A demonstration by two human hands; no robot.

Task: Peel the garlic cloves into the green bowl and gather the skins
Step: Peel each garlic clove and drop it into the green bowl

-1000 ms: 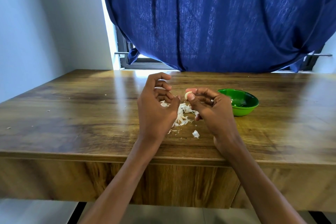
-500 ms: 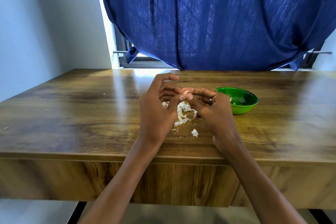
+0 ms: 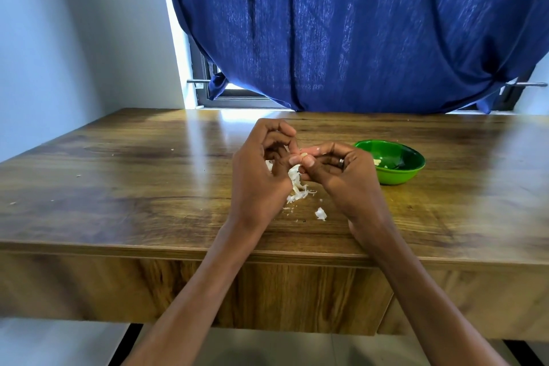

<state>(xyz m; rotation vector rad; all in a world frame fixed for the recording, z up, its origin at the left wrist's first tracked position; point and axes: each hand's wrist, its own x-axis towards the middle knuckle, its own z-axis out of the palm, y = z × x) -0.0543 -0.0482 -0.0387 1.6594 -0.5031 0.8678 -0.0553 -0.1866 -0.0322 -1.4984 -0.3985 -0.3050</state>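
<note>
head view, forward-down, close over table [image 3: 118,181]

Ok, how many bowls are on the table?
1: the green bowl sits on the wooden table, just beyond the right hand. None seem hidden.

Glossy wood-grain table [image 3: 118,187], shiny green bowl [image 3: 395,177], papery white garlic skins [image 3: 297,187], matt blue cloth curtain [image 3: 356,24]

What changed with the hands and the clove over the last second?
The left hand closed in on the right hand, so both now pinch the garlic clove that only the right held before. Green bowl, skin pile and the loose skin piece on the table stayed put.
</note>
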